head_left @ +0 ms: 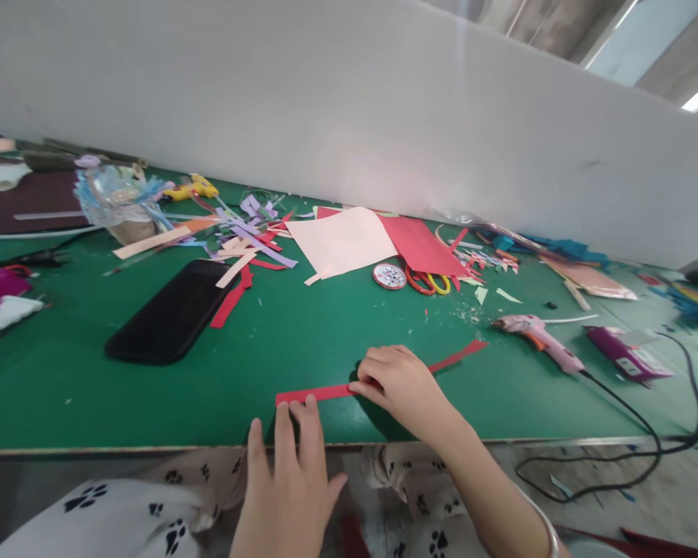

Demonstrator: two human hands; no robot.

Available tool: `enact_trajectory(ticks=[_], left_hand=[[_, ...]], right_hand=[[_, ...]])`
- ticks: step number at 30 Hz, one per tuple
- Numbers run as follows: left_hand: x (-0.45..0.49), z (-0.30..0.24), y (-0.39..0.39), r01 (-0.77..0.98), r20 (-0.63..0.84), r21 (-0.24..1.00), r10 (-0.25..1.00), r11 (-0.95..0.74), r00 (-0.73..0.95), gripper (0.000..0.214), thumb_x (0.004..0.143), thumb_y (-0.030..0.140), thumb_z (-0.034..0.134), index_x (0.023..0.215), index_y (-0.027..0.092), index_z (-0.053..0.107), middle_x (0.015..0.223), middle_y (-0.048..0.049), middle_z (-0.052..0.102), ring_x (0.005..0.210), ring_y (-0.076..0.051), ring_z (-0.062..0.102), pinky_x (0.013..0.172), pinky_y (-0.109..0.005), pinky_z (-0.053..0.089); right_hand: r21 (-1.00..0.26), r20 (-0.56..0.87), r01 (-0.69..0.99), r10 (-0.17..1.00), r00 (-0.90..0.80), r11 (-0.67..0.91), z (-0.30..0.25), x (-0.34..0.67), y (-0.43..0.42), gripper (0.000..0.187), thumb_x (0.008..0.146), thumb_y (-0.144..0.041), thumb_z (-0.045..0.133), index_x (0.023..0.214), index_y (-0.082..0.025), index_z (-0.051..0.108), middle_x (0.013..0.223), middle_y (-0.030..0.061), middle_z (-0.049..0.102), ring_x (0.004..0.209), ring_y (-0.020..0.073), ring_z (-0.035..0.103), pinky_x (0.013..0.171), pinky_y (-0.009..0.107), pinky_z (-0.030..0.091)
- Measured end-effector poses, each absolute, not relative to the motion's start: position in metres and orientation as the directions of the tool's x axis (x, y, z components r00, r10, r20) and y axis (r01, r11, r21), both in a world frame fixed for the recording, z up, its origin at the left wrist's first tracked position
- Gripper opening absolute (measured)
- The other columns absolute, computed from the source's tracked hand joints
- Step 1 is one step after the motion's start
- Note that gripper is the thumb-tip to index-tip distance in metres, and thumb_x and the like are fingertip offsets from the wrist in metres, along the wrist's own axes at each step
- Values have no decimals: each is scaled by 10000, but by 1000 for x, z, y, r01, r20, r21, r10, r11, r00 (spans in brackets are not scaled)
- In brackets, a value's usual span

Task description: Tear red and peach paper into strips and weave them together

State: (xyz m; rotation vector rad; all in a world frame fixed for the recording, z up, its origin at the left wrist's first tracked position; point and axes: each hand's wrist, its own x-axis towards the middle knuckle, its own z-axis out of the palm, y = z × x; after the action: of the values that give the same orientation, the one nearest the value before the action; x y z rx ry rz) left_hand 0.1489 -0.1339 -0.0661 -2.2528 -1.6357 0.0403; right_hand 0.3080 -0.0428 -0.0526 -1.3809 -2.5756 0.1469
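A long red paper strip (329, 392) lies near the front edge of the green table (168, 403). My left hand (291, 465) reaches over that edge with its fingers stretched out, and two fingertips touch the strip's left end. Thumb and fingers of my right hand (399, 387) are closed around the middle of the strip. To the right of that hand, the strip's far end slants up and away from me.
A black phone (171, 314) lies left. Paper scraps (256, 232), a pale pink sheet (346, 244) and a red sheet (422, 244) are farther back, beside scissors (427, 280). At right are a pink glue gun (538, 337), its cord and a purple box (625, 353).
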Motion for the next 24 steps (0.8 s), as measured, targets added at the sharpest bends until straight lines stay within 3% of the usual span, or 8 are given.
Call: enact_trajectory(ticks=[5, 10, 13, 16, 20, 24], left_hand=[[148, -68, -132, 926, 189, -243, 923, -288, 336, 506, 821, 383, 493, 1179, 32, 554, 1154, -228, 533, 1074, -343, 486, 912, -515, 381], [147, -65, -129, 915, 178, -278, 920, -293, 349, 517, 825, 402, 481, 1173, 27, 558, 1108, -236, 547, 1035, -343, 500, 873, -511, 411], [147, -60, -128, 909, 156, -285, 921, -303, 356, 579, 807, 442, 501, 1261, 83, 483, 1027, -205, 571, 995, -335, 516, 850, -509, 418], [148, -57, -127, 904, 150, -290, 918, -315, 368, 620, 789, 466, 525, 1316, 159, 415, 999, -177, 573, 974, -328, 527, 832, -508, 423], [148, -56, -125, 884, 131, -342, 916, -318, 380, 602, 790, 442, 534, 1314, 171, 417, 983, -163, 585, 964, -317, 536, 825, -496, 433], [147, -54, -124, 886, 135, -325, 911, -330, 389, 580, 786, 398, 550, 1302, 158, 437, 961, -157, 594, 959, -311, 540, 854, -520, 409]], right_hand=[[-191, 129, 814, 836, -534, 549, -52, 309, -43, 240, 819, -341, 561, 649, -171, 546, 652, -16, 531, 650, 120, 488, 671, 260, 334], [-333, 106, 743, 806, -582, 581, -48, 324, -41, 212, 831, -339, 547, 703, -171, 563, 673, -14, 545, 650, 111, 487, 647, 238, 341], [-368, 96, 731, 806, -585, 574, -47, 333, -40, 180, 849, -309, 524, 743, -175, 579, 688, -12, 555, 659, 110, 491, 639, 231, 343], [-337, 90, 756, 819, -567, 561, -48, 334, -41, 189, 853, -300, 517, 728, -175, 583, 683, -7, 555, 662, 117, 496, 638, 238, 346], [-222, 68, 811, 838, -541, 542, -49, 332, -43, 192, 846, -301, 528, 709, -179, 586, 695, -1, 562, 691, 131, 512, 686, 265, 356], [-97, 103, 863, 867, -487, 496, -46, 333, -44, 232, 855, -294, 513, 665, -189, 594, 670, -11, 557, 667, 124, 522, 849, 340, 321]])
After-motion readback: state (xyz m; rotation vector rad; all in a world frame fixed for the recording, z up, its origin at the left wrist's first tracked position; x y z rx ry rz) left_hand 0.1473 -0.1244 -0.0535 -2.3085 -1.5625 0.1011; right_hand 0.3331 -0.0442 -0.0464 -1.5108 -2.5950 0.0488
